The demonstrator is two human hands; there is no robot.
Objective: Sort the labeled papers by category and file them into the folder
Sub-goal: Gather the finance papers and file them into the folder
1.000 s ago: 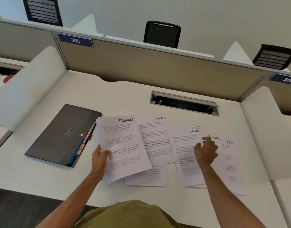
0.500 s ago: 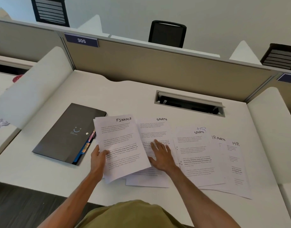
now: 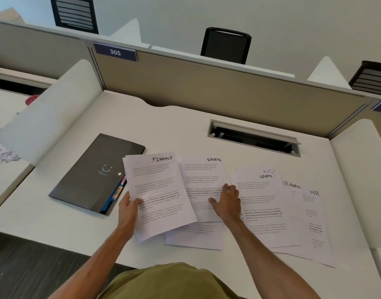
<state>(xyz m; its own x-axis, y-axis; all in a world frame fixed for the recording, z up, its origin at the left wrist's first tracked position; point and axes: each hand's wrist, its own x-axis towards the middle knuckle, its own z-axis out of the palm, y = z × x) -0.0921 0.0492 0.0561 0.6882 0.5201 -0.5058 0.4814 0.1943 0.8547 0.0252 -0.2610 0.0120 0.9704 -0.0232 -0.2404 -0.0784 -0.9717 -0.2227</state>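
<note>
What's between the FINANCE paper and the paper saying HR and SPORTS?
In the head view, a white printed sheet headed SPORTS lies there, the right hand flat on it.

One dark folder (image 3: pixel 94 173), one FINANCE paper (image 3: pixel 159 190), one SPORTS paper (image 3: pixel 203 175), three overlapping papers (image 3: pixel 260 201) to its right, one paper with heading hidden (image 3: pixel 196 238), one left hand (image 3: pixel 128 209), one right hand (image 3: pixel 227 203), three black chairs (image 3: pixel 226 45).

You are looking down at a white worktop (image 3: pixel 185 126). A dark folder (image 3: pixel 88 180) is lying flat on it, with coloured tabs showing at its right edge. Right of the folder, a SPORTS sheet (image 3: pixel 203 175) is overlapping a lower sheet (image 3: pixel 196 238). Farther right, a sheet marked HR and SPORTS (image 3: pixel 263 195) is lying, and farthest from the folder, an HR sheet (image 3: pixel 314 223). A cable slot (image 3: pixel 254 137) is sitting in the worktop beyond them.
</note>
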